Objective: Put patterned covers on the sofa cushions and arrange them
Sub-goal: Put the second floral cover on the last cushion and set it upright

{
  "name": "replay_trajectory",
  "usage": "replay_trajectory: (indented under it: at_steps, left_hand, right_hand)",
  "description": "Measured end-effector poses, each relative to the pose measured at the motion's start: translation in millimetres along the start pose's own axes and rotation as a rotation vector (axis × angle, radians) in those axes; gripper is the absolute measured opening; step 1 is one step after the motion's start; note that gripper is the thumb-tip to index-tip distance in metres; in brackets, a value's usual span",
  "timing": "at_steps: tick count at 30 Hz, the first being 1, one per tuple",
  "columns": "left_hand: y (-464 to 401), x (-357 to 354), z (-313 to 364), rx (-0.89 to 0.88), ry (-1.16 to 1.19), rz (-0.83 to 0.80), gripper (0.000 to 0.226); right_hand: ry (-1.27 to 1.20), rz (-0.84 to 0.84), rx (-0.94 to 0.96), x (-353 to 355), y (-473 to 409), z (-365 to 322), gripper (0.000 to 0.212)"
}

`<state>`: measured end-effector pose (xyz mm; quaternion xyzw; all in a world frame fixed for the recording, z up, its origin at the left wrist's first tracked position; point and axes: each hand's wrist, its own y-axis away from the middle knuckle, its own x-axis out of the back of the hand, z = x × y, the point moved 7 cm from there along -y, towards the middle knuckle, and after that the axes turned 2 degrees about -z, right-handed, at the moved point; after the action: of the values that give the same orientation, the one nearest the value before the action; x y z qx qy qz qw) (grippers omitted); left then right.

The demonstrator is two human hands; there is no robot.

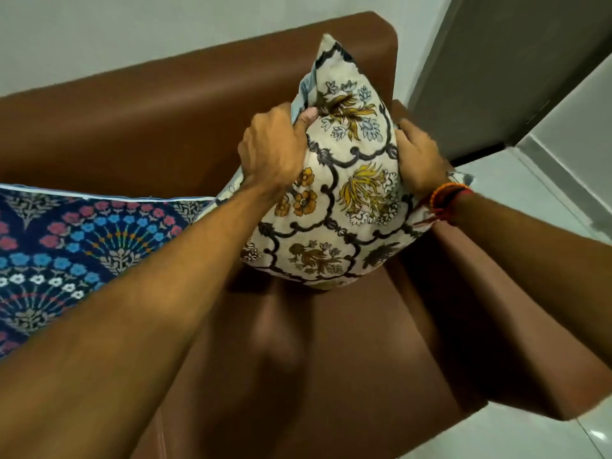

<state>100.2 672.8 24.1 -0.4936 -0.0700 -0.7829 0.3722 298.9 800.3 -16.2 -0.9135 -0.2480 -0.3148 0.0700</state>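
I count two cushions: one cream floral cushion (pixel 344 193) at twelve o'clock from centre and one navy patterned cushion (pixel 66 253) at nine o'clock. One brown sofa (pixel 331 359) holds both. Two hands, left (pixel 275 150) and right (pixel 419 157). One wrist band (pixel 447 197) at three o'clock.

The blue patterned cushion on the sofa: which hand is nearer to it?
The left. The left hand grips the cream floral cushion on the edge facing the blue patterned cushion; the right hand holds the far edge, by the sofa's armrest.
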Motion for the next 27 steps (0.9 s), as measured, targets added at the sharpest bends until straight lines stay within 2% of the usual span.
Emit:
replay_trajectory:
  at_steps: [5, 8, 10, 12, 13, 15, 17, 19, 20, 23, 24, 27]
  left_hand:
    - [-21.5, -19.6, -16.6, 0.151, 0.006, -0.010, 0.060]
    - [-14.5, -18.0, -15.9, 0.092, 0.111, 0.045, 0.055]
    - [-2.3, -11.3, -16.9, 0.026, 0.156, 0.125, 0.049]
    - [8.5, -5.5, -14.6, -0.048, 0.101, 0.212, 0.051]
    - [13.6, -4.3, -9.1, -0.113, 0.047, 0.229, 0.054]
    - [22.0, -14.3, 5.5, -0.277, -0.059, 0.158, 0.058]
    - [23.2, -24.0, -0.4, -0.267, -0.074, 0.049, 0.059]
    - [20.4, -22.7, -15.5, -0.144, -0.035, 0.031, 0.059]
    - [22.8, -21.7, -15.3, -0.151, -0.048, 0.045, 0.061]
    - [39.6, -21.6, -3.4, -0.386, -0.160, 0.002, 0.060]
    - [41.5, -22.5, -7.0, -0.384, -0.168, -0.029, 0.059]
    - [47.3, 2.9, -50.9, -0.166, -0.156, 0.004, 0.060]
  right_hand:
    - [0.053, 0.031, -0.083, -16.3, -15.9, 10.6, 0.056]
    - [0.042, 0.142, 0.002, -12.6, -10.9, 3.4, 0.059]
    - [0.031, 0.251, 0.131, -7.7, -2.0, -10.0, 0.054]
    - [0.070, 0.317, 0.330, -9.3, 7.2, -32.8, 0.055]
    - [0.138, 0.309, 0.441, -13.9, 12.0, -45.8, 0.056]
    - [0.345, 0.208, 0.605, -28.9, 17.1, -61.3, 0.058]
    - [0.456, 0.114, 0.560, -40.6, 14.8, -60.6, 0.057]
    - [0.393, 0.135, 0.426, -37.7, 12.1, -59.9, 0.056]
    - [0.366, 0.161, 0.403, -36.1, 13.9, -63.4, 0.056]
    - [0.447, 0.146, 0.456, -47.3, 21.8, -79.8, 0.057]
    - [0.455, 0.142, 0.400, -47.7, 20.7, -77.4, 0.057]
    - [0.364, 0.250, 0.162, -46.9, 27.5, -74.9, 0.064]
